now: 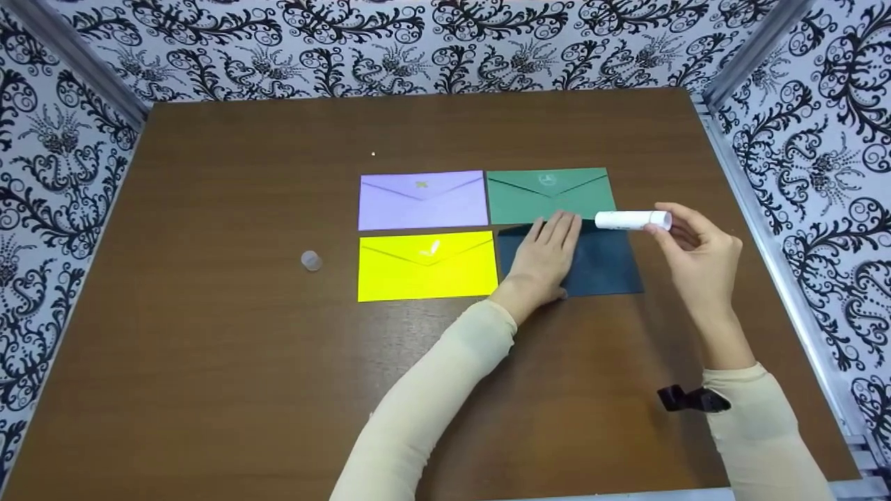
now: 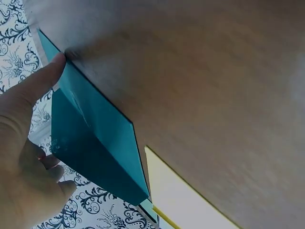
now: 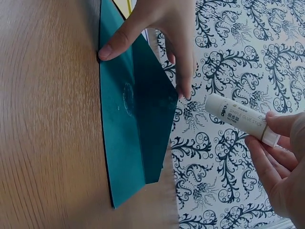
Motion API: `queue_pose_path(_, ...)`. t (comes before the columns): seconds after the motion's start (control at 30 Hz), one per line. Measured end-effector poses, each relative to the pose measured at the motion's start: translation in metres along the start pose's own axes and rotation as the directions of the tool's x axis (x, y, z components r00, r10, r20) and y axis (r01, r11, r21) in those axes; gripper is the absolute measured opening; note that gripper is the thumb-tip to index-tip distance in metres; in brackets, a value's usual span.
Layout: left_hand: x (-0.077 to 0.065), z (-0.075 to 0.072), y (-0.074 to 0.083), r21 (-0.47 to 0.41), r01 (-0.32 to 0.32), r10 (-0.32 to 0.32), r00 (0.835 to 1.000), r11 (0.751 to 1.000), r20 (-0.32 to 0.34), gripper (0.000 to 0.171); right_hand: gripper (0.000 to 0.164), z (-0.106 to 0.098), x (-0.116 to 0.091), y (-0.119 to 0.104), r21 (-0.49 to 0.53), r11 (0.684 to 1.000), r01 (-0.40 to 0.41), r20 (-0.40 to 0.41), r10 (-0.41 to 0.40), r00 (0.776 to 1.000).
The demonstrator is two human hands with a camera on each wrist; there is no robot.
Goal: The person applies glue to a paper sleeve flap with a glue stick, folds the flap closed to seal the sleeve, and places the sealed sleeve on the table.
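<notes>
A dark teal envelope point(image 1: 604, 264) lies at the near right of a group of envelopes, its flap point(image 3: 155, 102) raised. My left hand point(image 1: 546, 254) rests across it: the thumb presses near its near edge, while the straight fingers lie at the flap. Between thumb and fingers, my right hand point(image 1: 704, 254) pinches a white glue stick point(image 1: 623, 220), held sideways above the envelope's right part. A whitish smear point(image 3: 127, 99) shows on the envelope's body in the right wrist view. Well to the left lies a small translucent cap point(image 1: 311, 261).
Purple point(image 1: 422, 209), green point(image 1: 546, 191) and yellow point(image 1: 424, 278) envelopes lie closed beside the teal one on the brown table point(image 1: 209, 390). A tiny pale speck point(image 1: 373, 154) is farther back. Patterned panels point(image 1: 821, 167) border the table.
</notes>
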State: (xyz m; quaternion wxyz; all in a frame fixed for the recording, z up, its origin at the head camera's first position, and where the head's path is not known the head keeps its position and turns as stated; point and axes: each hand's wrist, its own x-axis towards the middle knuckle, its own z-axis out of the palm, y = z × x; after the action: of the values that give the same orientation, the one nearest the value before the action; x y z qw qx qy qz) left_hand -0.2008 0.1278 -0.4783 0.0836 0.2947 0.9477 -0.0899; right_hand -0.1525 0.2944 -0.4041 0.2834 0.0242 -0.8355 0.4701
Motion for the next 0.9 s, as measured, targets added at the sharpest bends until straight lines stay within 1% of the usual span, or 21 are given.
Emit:
queue_pose_path(0.13, -0.003, 0.001, 0.003, -0.014, -0.01, 0.01, 0.999, 1.0, -0.03, 0.117, 0.026, 0.0, 0.0, 0.001, 0.007, 1.0, -0.002, 0.0, 0.002, 1.0)
queue_pose_path(0.27, -0.006, 0.003, 0.006, -0.011, -0.028, 0.028, 0.998, 1.0, -0.052, 0.107, 0.026, 0.001, -0.001, 0.002, 0.014, 1.0, -0.009, 0.0, 0.009, 1.0)
queue_pose_path(0.43, -0.008, 0.006, 0.009, 0.003, -0.054, 0.054, 0.998, 0.999, -0.029, 0.087, 0.026, 0.0, -0.001, 0.003, 0.018, 1.0, -0.021, -0.007, 0.021, 1.0)
queue_pose_path(0.53, -0.009, 0.008, 0.01, -0.007, -0.064, 0.064, 0.998, 0.998, -0.018, 0.079, 0.026, 0.001, -0.001, 0.003, 0.013, 1.0, -0.026, -0.01, 0.026, 1.0)
queue_pose_path(0.73, -0.012, 0.01, 0.011, -0.01, -0.079, 0.079, 0.997, 0.997, 0.008, 0.073, 0.026, 0.002, -0.002, 0.002, 0.005, 1.0, -0.029, -0.008, 0.029, 1.0)
queue_pose_path(0.9, -0.013, 0.011, 0.011, -0.009, -0.075, 0.075, 0.997, 0.997, 0.032, 0.073, 0.026, 0.002, -0.003, 0.002, 0.007, 0.999, -0.032, -0.008, 0.032, 0.999)
